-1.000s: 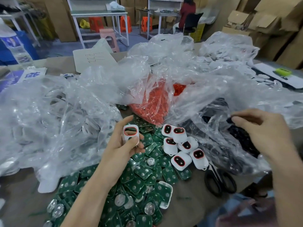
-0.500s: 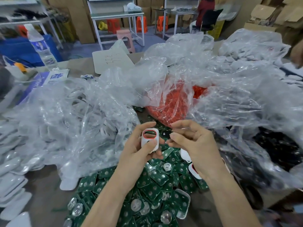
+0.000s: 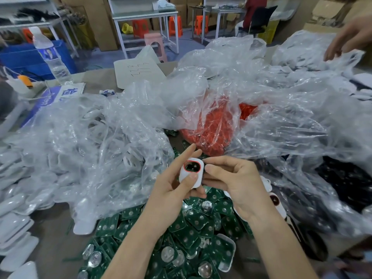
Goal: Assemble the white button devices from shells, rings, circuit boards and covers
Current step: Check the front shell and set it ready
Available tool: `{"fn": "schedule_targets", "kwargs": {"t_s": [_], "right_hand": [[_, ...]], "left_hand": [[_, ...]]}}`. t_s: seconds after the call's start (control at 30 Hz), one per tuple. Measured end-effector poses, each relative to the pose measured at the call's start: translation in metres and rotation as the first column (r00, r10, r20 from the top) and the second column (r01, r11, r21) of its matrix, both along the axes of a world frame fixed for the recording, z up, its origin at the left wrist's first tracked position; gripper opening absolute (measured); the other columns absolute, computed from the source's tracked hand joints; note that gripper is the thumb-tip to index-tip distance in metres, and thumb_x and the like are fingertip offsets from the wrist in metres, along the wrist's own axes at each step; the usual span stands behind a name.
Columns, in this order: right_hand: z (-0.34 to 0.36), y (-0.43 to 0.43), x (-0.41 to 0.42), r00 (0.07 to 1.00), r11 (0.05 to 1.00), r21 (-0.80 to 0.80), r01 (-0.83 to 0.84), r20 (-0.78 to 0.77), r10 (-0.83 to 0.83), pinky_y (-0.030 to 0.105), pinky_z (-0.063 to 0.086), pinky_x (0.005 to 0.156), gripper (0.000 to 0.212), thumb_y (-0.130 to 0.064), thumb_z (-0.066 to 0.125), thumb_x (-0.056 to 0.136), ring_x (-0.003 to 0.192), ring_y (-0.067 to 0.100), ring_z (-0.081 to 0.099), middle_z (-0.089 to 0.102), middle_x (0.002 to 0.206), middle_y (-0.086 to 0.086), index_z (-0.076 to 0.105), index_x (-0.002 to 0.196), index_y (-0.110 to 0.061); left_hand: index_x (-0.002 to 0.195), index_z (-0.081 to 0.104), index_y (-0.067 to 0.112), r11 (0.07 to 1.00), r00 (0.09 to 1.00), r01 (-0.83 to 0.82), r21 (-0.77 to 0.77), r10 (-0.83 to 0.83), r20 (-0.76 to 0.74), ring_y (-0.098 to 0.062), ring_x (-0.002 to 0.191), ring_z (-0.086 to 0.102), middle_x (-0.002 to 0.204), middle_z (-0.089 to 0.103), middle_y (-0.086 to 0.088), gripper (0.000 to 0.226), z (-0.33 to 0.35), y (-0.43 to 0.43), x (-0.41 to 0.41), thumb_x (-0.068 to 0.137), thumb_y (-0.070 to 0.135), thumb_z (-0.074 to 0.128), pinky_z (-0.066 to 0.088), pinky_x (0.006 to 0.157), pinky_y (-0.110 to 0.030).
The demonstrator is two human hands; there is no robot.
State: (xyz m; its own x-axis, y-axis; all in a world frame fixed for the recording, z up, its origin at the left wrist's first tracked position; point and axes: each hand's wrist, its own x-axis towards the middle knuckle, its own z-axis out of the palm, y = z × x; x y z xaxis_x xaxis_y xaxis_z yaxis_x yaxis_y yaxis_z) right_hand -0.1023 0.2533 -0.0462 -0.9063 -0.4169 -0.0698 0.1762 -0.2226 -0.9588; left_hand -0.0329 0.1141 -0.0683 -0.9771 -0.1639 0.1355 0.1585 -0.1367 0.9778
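Mid-frame, my left hand has its fingers clamped on the white shell with its red ring; my right hand pinches a small dark part at the shell's right edge, above the green circuit boards.

Circuit boards: heaped on the surface, nearest the viewer, below both hands. Shell: above that heap, between left hand and right hand. Bag of rings: behind the hands. Bag of shells: left. Bag of covers: right. Water bottle: far left, behind.
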Motion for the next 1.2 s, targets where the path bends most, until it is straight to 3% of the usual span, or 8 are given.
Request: {"fn": "schedule_targets", "kwargs": {"t_s": [0.1,0.2,0.37,0.67,0.83,0.93,1.1,1.2], "right_hand": [[-0.003,-0.002,0.002,0.994,0.994,-0.077,-0.08,0.072,0.086,0.027,0.058,0.067,0.013,-0.007,0.066,0.08,0.08,0.029,0.073,0.075,0.089,0.016,0.077,0.087,-0.01],[-0.005,-0.004,0.004,0.988,0.988,-0.117,-0.098,0.105,0.11,0.027,0.057,0.069,0.024,-0.022,0.072,0.068,0.081,0.027,0.072,0.074,0.092,0.017,0.078,0.088,-0.009],[-0.01,-0.006,0.005,0.999,1.0,0.007,-0.014,0.043,0.013,0.032,0.058,0.073,0.029,-0.005,0.076,0.074,0.079,0.026,0.072,0.075,0.085,0.013,0.071,0.101,-0.013],[-0.008,-0.01,0.005,0.999,1.0,0.012,-0.012,0.04,0.011,0.034,0.059,0.06,0.012,0.0,0.075,0.076,0.062,0.02,0.067,0.07,0.068,0.008,0.071,0.082,-0.01],[-0.008,-0.012,0.006,1.0,0.998,0.058,-0.01,-0.023,0.011,0.031,0.056,0.053,0.009,0.001,0.072,0.08,0.057,0.016,0.062,0.067,0.066,0.005,0.069,0.084,-0.007],[-0.008,-0.01,0.005,0.998,0.998,-0.017,-0.06,0.0,0.06,0.031,0.057,0.058,0.014,0.003,0.071,0.08,0.063,0.018,0.063,0.067,0.068,0.005,0.07,0.085,-0.01],[-0.008,-0.006,0.002,0.986,0.997,0.051,-0.054,-0.157,0.061,0.017,0.052,0.059,0.02,0.007,0.07,0.078,0.066,0.009,0.066,0.069,0.069,-0.001,0.066,0.087,-0.011],[-0.006,-0.004,0.002,0.988,0.995,-0.01,-0.095,-0.119,0.093,0.02,0.053,0.061,0.02,0.004,0.074,0.074,0.069,0.013,0.067,0.07,0.073,0.005,0.069,0.084,-0.012]], "left_hand": [[0.129,0.053,0.05,0.999,1.0,-0.025,-0.039,0.026,0.009,-0.015,0.075,0.069,0.127,0.065,0.001,0.049,0.0,0.001,0.001,0.087,0.027,0.064,0.058,0.072,-0.026],[0.132,0.048,0.049,0.992,0.999,-0.049,-0.119,0.049,0.0,-0.013,0.08,0.071,0.117,0.069,0.002,0.052,-0.002,0.0,0.0,0.087,0.027,0.062,0.058,0.072,-0.026],[0.141,0.041,0.041,0.973,0.998,-0.061,-0.221,0.064,0.008,-0.014,0.083,0.072,0.129,0.064,0.008,0.059,-0.005,0.001,-0.001,0.087,0.029,0.062,0.057,0.072,-0.023],[0.134,0.033,0.064,0.895,0.997,-0.057,-0.443,0.073,0.018,-0.011,0.083,0.072,0.112,0.064,0.034,0.07,-0.007,-0.002,-0.003,0.096,0.012,0.06,0.059,0.083,-0.037],[0.133,0.034,0.065,0.906,0.999,-0.049,-0.421,0.052,-0.005,-0.008,0.079,0.072,0.12,0.061,0.035,0.073,-0.006,0.001,-0.001,0.095,0.008,0.059,0.056,0.075,-0.019],[0.135,0.036,0.057,0.924,0.997,-0.064,-0.376,0.072,0.006,-0.01,0.079,0.072,0.109,0.067,0.029,0.066,-0.006,0.0,-0.002,0.095,0.01,0.06,0.057,0.076,-0.021],[0.133,0.042,0.049,0.961,0.997,-0.044,-0.273,0.058,0.042,-0.013,0.078,0.073,0.105,0.072,0.016,0.058,-0.003,0.001,0.0,0.094,0.01,0.061,0.057,0.074,-0.021],[0.136,0.045,0.039,0.984,0.998,-0.003,-0.176,0.013,0.055,-0.016,0.079,0.073,0.105,0.074,0.008,0.055,0.0,0.0,0.001,0.089,0.017,0.062,0.058,0.073,-0.026]]}}
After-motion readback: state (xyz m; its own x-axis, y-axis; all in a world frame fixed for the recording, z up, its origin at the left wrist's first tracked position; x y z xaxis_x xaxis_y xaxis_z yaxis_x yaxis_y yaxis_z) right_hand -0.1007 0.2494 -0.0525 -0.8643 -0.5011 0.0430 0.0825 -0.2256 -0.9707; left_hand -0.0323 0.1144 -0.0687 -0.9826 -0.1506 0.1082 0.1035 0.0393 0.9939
